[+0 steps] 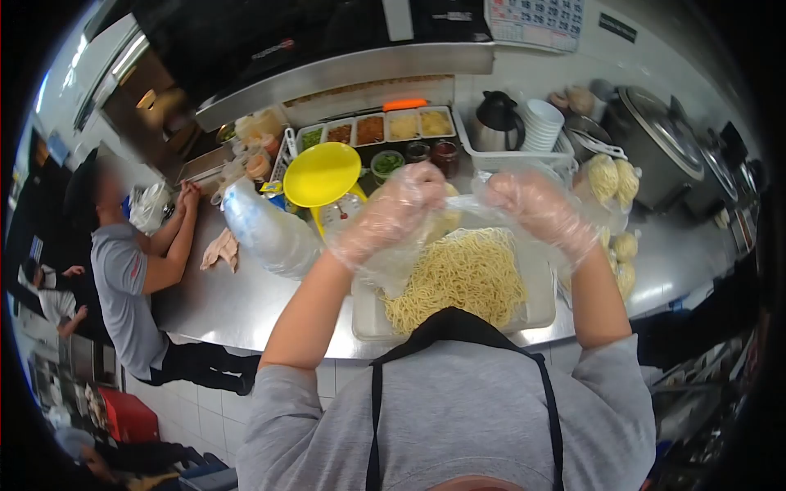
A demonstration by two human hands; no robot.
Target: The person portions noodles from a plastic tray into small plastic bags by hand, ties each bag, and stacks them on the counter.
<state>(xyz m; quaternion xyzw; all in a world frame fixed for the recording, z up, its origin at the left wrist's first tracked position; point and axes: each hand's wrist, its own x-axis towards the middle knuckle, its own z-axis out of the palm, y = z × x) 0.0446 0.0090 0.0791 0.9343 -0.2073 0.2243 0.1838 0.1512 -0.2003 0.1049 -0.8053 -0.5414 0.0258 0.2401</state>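
Note:
My left hand [401,204], in a clear plastic glove, is closed on the gathered top of a clear plastic bag [468,201]. My right hand [536,204], gloved the same way, grips the bag's other side, so the plastic is pulled taut between them. Something pale yellow, seemingly noodles, shows in the bag by my left fingers, partly hidden. Below both hands, a heap of yellow noodles [463,278] lies in a pale rectangular tray [536,315]. To the right are several knotted bags of noodles [604,177].
A yellow kitchen scale [323,174] and a large roll of clear plastic bags [266,229] stand left. Behind are topping containers [371,129], a thermos jug [498,121], stacked white bowls [542,127] and a large cooker [659,135]. A co-worker [123,254] leans on the counter at left.

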